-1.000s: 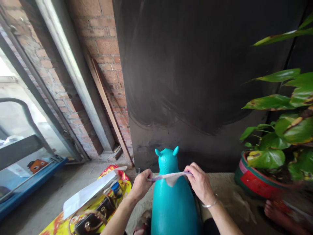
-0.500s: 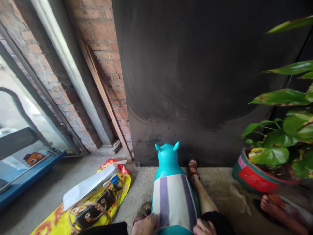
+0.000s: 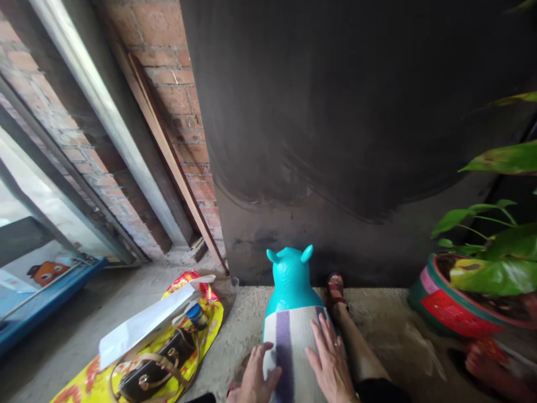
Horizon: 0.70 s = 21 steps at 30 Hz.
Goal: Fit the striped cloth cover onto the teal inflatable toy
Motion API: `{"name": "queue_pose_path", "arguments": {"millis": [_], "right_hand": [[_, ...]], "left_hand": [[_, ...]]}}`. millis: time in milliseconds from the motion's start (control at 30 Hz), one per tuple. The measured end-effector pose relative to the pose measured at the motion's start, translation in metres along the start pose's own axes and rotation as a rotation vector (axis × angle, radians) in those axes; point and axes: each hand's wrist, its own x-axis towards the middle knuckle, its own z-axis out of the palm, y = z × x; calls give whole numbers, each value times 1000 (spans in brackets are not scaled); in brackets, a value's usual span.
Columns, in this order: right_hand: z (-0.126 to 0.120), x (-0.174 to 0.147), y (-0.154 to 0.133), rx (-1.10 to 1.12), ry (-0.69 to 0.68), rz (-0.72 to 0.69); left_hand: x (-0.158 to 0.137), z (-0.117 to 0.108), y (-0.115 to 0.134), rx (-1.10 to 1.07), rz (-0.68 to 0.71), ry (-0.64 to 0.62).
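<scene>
A teal inflatable animal toy [image 3: 290, 276] with two small ears stands on the concrete floor in front of me, facing a dark wall. A white cloth with purple stripes [image 3: 289, 350] covers its back. My left hand [image 3: 255, 378] lies flat on the cloth's left side, fingers spread. On the cloth's right side rests my right hand [image 3: 331, 362], also flat with fingers apart. My leg and red sandal [image 3: 336, 288] stretch along the toy's right side.
A yellow and red bag [image 3: 126, 369] lies at the left with a white paper [image 3: 142, 324], a blue-capped bottle [image 3: 195, 314] and a dark handbag [image 3: 146, 376] on it. A red pot with a leafy plant [image 3: 457, 305] stands at the right. Another person's foot [image 3: 482, 358] shows there.
The striped cloth was stretched over the toy's neck, then pulled down over its back. My hands have moved from the cloth's lower edge up onto its top, lying flat.
</scene>
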Motion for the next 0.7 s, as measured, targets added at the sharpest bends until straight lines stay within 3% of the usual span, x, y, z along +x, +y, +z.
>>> {"name": "queue_pose_path", "arguments": {"millis": [133, 233, 367, 467, 567, 700], "right_hand": [[37, -7, 2, -3, -89, 24], [43, 6, 2, 13, -153, 92], [44, 38, -3, 21, -207, 196], [51, 49, -5, 45, -184, 202], [53, 36, -9, 39, -129, 201], [36, -1, -12, 58, -46, 136]], "left_hand": [[23, 33, 13, 107, -91, -87], [39, 43, 20, 148, -124, -121], [55, 34, 18, 96, -1, -102], [60, 26, 18, 79, 3, -107], [56, 20, 23, 80, -9, -152], [36, 17, 25, 70, -51, -220]]}}
